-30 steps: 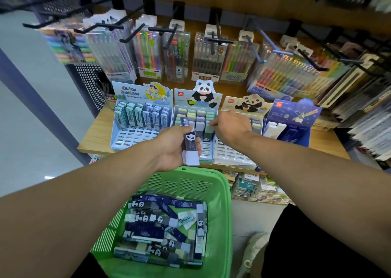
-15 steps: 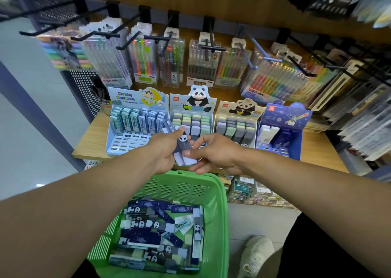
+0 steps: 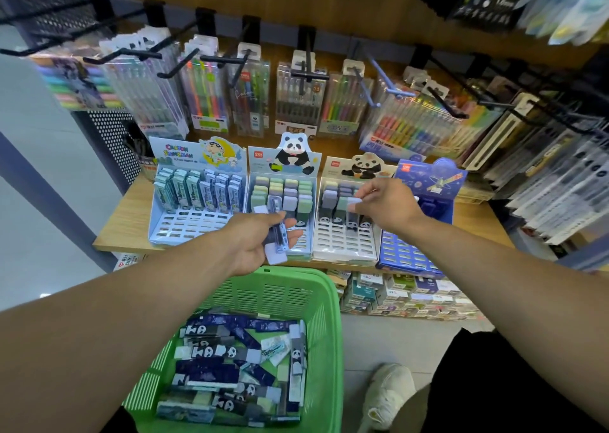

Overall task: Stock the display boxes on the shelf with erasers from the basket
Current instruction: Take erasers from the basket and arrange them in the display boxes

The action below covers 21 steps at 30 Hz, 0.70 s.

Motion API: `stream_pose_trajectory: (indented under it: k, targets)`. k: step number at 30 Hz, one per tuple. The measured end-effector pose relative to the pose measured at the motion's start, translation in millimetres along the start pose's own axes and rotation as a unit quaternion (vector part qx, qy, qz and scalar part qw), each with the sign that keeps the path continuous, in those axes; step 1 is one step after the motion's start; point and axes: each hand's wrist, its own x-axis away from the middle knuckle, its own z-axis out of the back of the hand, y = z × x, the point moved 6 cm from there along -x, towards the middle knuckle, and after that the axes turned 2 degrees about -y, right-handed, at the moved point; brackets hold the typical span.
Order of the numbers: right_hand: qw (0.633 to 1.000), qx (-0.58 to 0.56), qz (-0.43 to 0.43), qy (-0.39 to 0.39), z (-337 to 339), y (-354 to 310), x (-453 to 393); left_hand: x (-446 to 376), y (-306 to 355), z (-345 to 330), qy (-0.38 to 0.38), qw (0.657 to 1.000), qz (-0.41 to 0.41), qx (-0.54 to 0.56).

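A green basket (image 3: 324,304) below my arms holds several sleeved erasers (image 3: 230,366), dark blue and panda-printed. On the wooden shelf (image 3: 127,215) stand several display boxes side by side: a light blue cartoon box (image 3: 184,225), a panda box (image 3: 296,248), a second panda box (image 3: 344,245) and a dark blue space box (image 3: 405,254). My left hand (image 3: 260,238) grips a small stack of erasers (image 3: 276,241) in front of the first panda box. My right hand (image 3: 385,203) pinches one pale eraser (image 3: 357,202) over the second panda box.
Pen and marker packs (image 3: 298,100) hang on black hooks (image 3: 211,58) above the shelf. More boxed stock (image 3: 395,294) sits on the lower shelf. A white shoe (image 3: 389,396) is on the floor to the right of the basket.
My right hand took one eraser from the stack in my left hand and carried it right and up to the second panda box. The left hand stayed above the basket rim.
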Motion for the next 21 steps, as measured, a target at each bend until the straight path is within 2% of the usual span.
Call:
stream_pose_trajectory:
  k: [9, 17, 21]
  targets:
    - [0.992, 0.066, 0.106, 0.000, -26.7, -1.0, -8.1, -6.7, -8.4, 1.3, -0.003, 0.999, 0.018, -0.036]
    - [0.987, 0.094, 0.130, -0.029, -37.6, -5.7, -13.4, -7.5, -9.1, 1.8, -0.012, 0.997, 0.017, -0.072]
    - [0.985, 0.118, 0.125, -0.006, -36.1, -4.1, -17.6, -7.4, -8.1, 2.7, -0.010, 0.998, 0.017, -0.066]
